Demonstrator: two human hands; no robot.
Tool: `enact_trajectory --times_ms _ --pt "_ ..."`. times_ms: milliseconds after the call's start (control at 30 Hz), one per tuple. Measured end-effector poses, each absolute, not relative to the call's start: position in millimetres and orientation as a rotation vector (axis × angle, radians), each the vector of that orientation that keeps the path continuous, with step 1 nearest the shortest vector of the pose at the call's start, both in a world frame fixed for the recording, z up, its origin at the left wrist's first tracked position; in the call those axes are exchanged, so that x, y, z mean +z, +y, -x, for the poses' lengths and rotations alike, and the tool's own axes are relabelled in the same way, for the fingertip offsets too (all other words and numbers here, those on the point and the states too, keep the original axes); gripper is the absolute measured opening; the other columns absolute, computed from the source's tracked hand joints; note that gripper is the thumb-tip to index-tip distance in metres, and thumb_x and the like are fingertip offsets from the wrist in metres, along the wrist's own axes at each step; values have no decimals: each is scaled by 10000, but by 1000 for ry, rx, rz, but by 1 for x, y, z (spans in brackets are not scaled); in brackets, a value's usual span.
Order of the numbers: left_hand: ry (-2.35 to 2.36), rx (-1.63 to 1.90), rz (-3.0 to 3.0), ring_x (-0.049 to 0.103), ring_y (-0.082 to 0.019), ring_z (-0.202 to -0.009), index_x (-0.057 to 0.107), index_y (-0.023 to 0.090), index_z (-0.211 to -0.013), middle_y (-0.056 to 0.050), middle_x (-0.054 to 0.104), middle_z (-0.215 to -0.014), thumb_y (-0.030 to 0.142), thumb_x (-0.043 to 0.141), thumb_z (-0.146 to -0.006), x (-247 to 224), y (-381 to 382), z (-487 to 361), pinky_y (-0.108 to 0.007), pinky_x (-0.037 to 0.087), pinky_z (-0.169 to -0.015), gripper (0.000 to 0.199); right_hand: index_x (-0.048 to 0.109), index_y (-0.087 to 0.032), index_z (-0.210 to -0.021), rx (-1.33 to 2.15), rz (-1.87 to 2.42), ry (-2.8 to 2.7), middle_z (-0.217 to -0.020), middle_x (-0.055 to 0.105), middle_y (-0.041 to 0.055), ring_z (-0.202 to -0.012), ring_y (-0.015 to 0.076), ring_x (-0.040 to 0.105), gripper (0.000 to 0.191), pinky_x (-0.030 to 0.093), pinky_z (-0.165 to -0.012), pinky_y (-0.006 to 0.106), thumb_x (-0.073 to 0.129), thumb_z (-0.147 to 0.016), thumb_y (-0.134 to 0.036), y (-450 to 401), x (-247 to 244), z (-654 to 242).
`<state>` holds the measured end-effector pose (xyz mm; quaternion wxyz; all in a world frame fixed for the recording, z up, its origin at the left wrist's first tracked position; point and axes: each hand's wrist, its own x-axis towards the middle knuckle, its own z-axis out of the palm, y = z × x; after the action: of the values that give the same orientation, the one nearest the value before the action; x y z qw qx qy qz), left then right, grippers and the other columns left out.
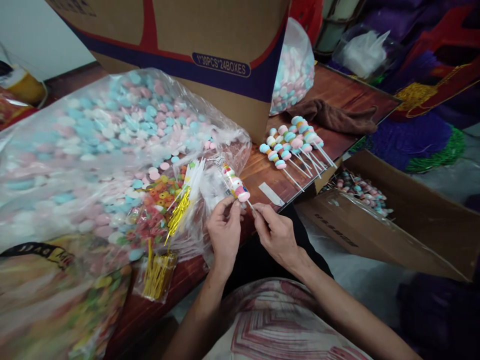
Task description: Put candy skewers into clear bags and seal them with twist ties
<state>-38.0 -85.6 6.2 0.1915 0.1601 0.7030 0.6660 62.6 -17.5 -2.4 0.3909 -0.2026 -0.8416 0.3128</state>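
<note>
A candy skewer [237,186] in a clear printed wrapper is held between my hands over the table's front edge. My left hand [226,225] pinches the wrapper's lower end just under the candies. The fingers of my right hand [275,231] are closed on the white stick below it. White sticks [194,180], gold twist ties [177,215] and gummy rings [159,192] lie to the left of my hands. Several unwrapped candy skewers [287,145] form a pile on the table, beyond my right hand.
A large clear bag of pastel candies [123,115] covers the table's left side. Behind stands a big cardboard box [225,30]. A brown cloth [333,115] lies at the back right. An open carton [345,220] holding wrapped skewers sits lower right.
</note>
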Motion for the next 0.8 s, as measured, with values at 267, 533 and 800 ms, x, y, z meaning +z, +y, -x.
enact_trajectory --times_ms 267,533,800 --pt "1628 1905 -207 592 -98 -619 708 156 -864 -9 656 -718 374 731 -793 7 -85 41 -208 489 -567 230 600 -140 -1076 684 497 -2170 -881 737 96 -698 169 723 148 570 -666 237 459 -1031 -135 -18 -7 -62" --pt "1474 2011 -203 416 -63 -573 618 150 -676 6 567 -659 237 711 -741 12 -82 48 -192 352 -558 142 611 -124 -991 550 427 -2255 -745 702 66 -558 152 657 163 507 -577 238 451 -1014 -101 -7 -2 -67" --pt "1666 1905 -407 394 -100 -618 571 175 -720 21 494 -671 286 641 -849 8 -87 46 -232 341 -596 184 618 -137 -931 337 393 -2364 -601 616 -1 -496 133 579 195 440 -561 247 448 -1010 -85 -2 0 -70"
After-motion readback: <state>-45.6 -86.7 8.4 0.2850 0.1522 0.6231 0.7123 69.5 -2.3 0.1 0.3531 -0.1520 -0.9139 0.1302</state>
